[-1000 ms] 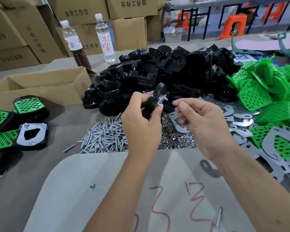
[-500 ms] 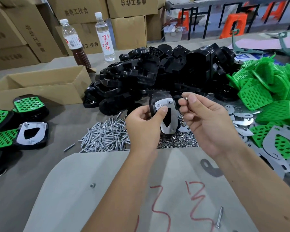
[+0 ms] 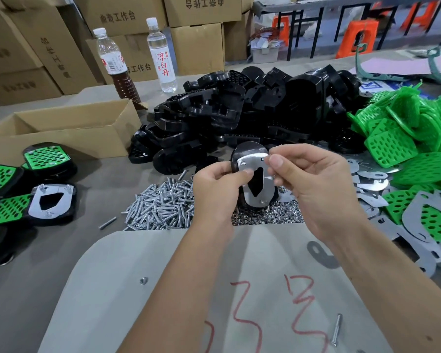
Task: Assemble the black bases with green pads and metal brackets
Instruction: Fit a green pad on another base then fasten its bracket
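A glossy black base [image 3: 250, 151], rounded at the top, carries a shiny flat metal bracket [image 3: 256, 184] with a wedge-shaped cut-out showing black through it; the pair is held upright above the desk [image 3: 61, 250], over a heap of small nuts [image 3: 265, 216]. The left hand [image 3: 214, 192] grips its left edge, thumb pressed on the bracket face, while the right hand [image 3: 313, 184] pinches the upper right corner; whatever sits between those fingertips is hidden. Behind lie piled black bases [image 3: 239, 115], perforated green pads [image 3: 405, 149] and threaded screws [image 3: 161, 207]. The base's underside cannot be seen.
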Action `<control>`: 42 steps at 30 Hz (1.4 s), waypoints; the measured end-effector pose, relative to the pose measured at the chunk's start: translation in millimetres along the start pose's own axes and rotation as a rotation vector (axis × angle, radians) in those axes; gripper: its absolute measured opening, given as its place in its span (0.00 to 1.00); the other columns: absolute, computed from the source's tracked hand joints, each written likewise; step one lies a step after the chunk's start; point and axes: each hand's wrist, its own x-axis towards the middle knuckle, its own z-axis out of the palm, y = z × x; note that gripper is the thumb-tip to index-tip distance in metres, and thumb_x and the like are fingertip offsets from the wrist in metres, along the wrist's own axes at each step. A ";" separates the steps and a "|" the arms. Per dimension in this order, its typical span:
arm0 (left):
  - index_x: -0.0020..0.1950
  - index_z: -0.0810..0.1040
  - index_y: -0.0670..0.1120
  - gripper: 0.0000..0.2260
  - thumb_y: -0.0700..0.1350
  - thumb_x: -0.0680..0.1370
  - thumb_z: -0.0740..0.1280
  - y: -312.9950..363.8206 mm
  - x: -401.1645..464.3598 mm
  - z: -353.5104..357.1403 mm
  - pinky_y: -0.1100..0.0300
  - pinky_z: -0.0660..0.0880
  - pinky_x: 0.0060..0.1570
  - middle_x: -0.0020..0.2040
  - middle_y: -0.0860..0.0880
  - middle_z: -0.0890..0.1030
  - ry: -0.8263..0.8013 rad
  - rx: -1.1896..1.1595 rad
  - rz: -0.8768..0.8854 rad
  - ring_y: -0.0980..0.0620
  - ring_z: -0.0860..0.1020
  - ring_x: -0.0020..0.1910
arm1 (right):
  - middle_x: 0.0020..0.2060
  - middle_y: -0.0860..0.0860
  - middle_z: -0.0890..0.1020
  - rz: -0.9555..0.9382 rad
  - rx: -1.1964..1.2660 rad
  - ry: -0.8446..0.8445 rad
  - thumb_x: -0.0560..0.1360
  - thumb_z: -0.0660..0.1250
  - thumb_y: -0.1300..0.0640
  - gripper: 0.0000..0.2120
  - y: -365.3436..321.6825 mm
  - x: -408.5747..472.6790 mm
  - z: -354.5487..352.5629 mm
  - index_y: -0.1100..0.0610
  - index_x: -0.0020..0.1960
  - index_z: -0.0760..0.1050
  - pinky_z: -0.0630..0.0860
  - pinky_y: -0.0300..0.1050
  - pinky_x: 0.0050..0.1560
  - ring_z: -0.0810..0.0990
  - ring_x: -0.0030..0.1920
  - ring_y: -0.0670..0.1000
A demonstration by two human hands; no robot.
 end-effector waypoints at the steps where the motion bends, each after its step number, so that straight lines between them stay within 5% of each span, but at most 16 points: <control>1: 0.49 0.87 0.42 0.05 0.35 0.76 0.75 0.8 -0.3 0.0 0.38 0.79 0.63 0.48 0.41 0.88 -0.001 -0.003 0.004 0.37 0.86 0.54 | 0.41 0.58 0.88 -0.007 -0.009 -0.005 0.70 0.77 0.60 0.05 -0.2 -0.4 0.2 0.55 0.46 0.88 0.80 0.37 0.41 0.84 0.38 0.50; 5: 0.51 0.86 0.41 0.07 0.35 0.74 0.77 0.9 -1.1 0.5 0.40 0.81 0.60 0.49 0.41 0.88 -0.002 -0.008 0.019 0.39 0.86 0.53 | 0.43 0.57 0.89 -0.018 -0.055 -0.014 0.73 0.76 0.67 0.07 1.5 -0.5 0.3 0.59 0.50 0.86 0.82 0.38 0.43 0.87 0.41 0.51; 10: 0.52 0.86 0.41 0.10 0.36 0.73 0.79 -1.9 0.6 -0.8 0.59 0.79 0.45 0.46 0.45 0.88 -0.033 0.018 0.088 0.52 0.86 0.43 | 0.42 0.55 0.88 -0.087 -0.192 -0.020 0.74 0.77 0.70 0.09 4.5 -1.8 1.3 0.58 0.50 0.85 0.84 0.42 0.42 0.88 0.43 0.54; 20: 0.52 0.88 0.41 0.08 0.40 0.74 0.79 -1.0 -1.0 -2.4 0.35 0.76 0.67 0.51 0.39 0.87 -0.079 0.020 -0.006 0.35 0.84 0.58 | 0.40 0.53 0.88 -0.176 -0.293 0.012 0.74 0.77 0.69 0.10 8.7 0.5 -1.6 0.56 0.48 0.86 0.83 0.43 0.39 0.87 0.41 0.53; 24: 0.51 0.87 0.40 0.09 0.43 0.75 0.78 0.7 0.1 -3.6 0.36 0.76 0.68 0.54 0.37 0.86 -0.103 0.030 -0.056 0.34 0.82 0.60 | 0.40 0.53 0.88 -0.186 -0.269 0.018 0.74 0.77 0.69 0.10 8.0 0.5 -1.9 0.55 0.47 0.86 0.84 0.43 0.39 0.87 0.40 0.54; 28: 0.48 0.86 0.40 0.03 0.36 0.77 0.72 2.1 2.3 -6.1 0.43 0.82 0.54 0.52 0.38 0.87 -0.123 -0.027 -0.090 0.43 0.85 0.49 | 0.38 0.54 0.88 -0.197 -0.255 0.031 0.73 0.78 0.68 0.10 7.3 -0.5 -0.4 0.53 0.46 0.87 0.84 0.43 0.37 0.87 0.39 0.55; 33: 0.47 0.87 0.40 0.03 0.39 0.76 0.75 1.7 1.7 -5.5 0.38 0.80 0.60 0.51 0.38 0.87 -0.119 0.027 -0.034 0.40 0.86 0.51 | 0.40 0.49 0.88 -0.227 -0.334 0.017 0.74 0.79 0.65 0.10 6.8 -1.5 0.1 0.50 0.46 0.87 0.80 0.40 0.36 0.85 0.39 0.53; 38: 0.50 0.88 0.44 0.04 0.42 0.76 0.78 3.2 -2.5 1.0 0.44 0.81 0.58 0.46 0.44 0.88 -0.127 0.136 0.150 0.40 0.86 0.51 | 0.48 0.43 0.82 -0.326 -0.706 0.134 0.72 0.81 0.55 0.10 10.0 4.2 -7.0 0.41 0.47 0.86 0.73 0.45 0.49 0.78 0.57 0.55; 42: 0.51 0.88 0.44 0.05 0.43 0.76 0.78 2.9 -3.9 3.1 0.48 0.83 0.57 0.45 0.47 0.89 -0.146 0.180 0.214 0.45 0.87 0.50 | 0.51 0.47 0.82 -0.317 -0.640 0.096 0.71 0.82 0.55 0.13 10.5 7.7 -9.1 0.38 0.46 0.85 0.72 0.50 0.54 0.77 0.61 0.59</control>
